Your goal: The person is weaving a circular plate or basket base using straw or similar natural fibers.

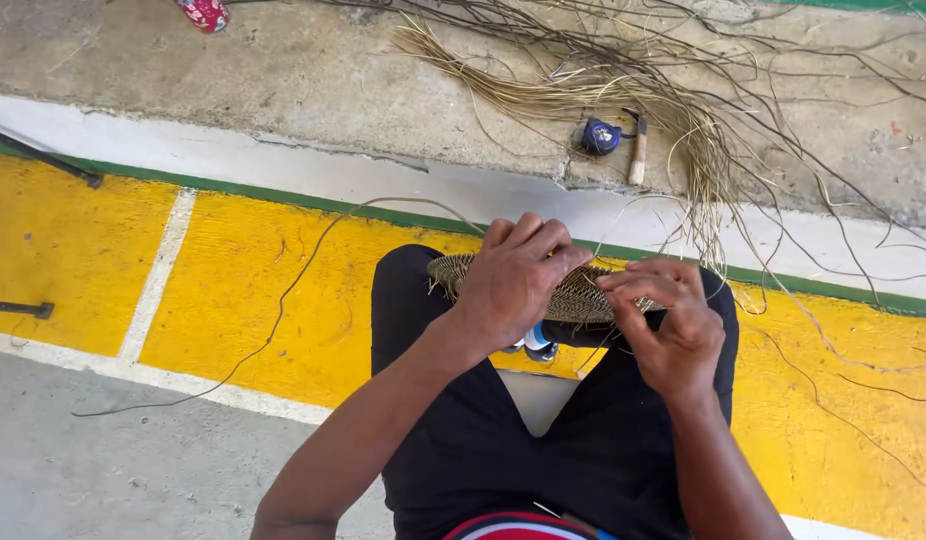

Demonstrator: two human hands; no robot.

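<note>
A flat woven disc is held over the lap, above knees in black trousers; the left hand lies across its middle, fingers curled down over the near edge and clamped on the weave; the right hand works at the disc's right rim, fingers pinched together, seemingly on a thin strand, though the strand itself is too fine to be made out there. A long loose strand trails from the disc across the yellow floor; a bundle of pale fibres is spread on the concrete step beyond, with a small blue tool and a wooden-handled knife beside it. For neat weaving, the disc is best kept pressed flat by the left hand while each strand is drawn snug by the right; even tension should be kept so that the rim is not puckered.
</note>
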